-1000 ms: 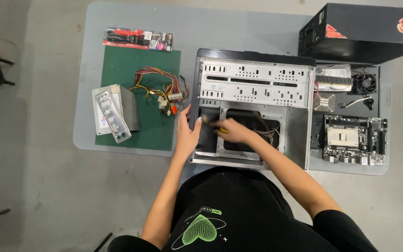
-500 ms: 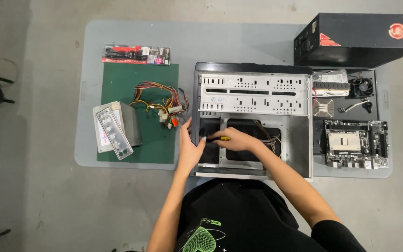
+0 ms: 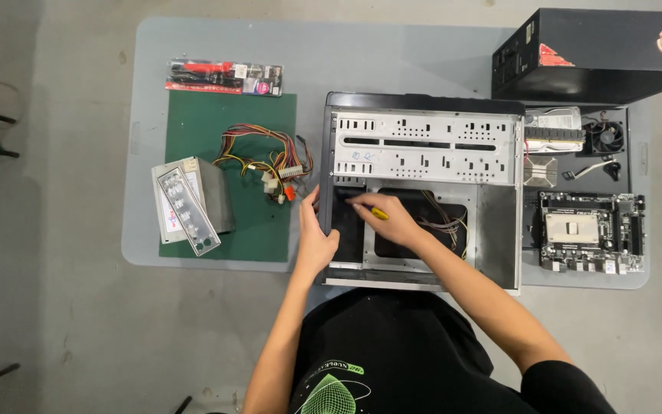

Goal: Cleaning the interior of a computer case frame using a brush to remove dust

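An open case (image 3: pixel 423 146) lies on its side at the middle of the table (image 3: pixel 392 61), its near edge at the table's front edge. The left hand (image 3: pixel 314 244) grips the case's left wall, fingers curled over the rim and thumb outside. The right hand (image 3: pixel 389 218) is inside the case, closed around a screwdriver (image 3: pixel 378 213) with a yellow handle; its tip points left toward the inner face of the left wall, near the left hand. A bundle of wires (image 3: pixel 442 224) lies on the case floor just right of the right hand.

Left of the case, a green mat (image 3: pixel 224 123) covers the table's left part. On it sit a power supply (image 3: pixel 210 193) with a metal plate (image 3: pixel 187 211) leaning on it, at the mat's left edge, and its coloured cables (image 3: pixel 266 157) spread toward the case. A packaged tool set (image 3: pixel 224 77) lies at the mat's far edge.

At the right edge are a motherboard (image 3: pixel 590 231), a drive (image 3: pixel 553 130), a fan (image 3: pixel 605 138) and a heatsink (image 3: pixel 536 172). A black box (image 3: pixel 599 57) stands at the far right corner.
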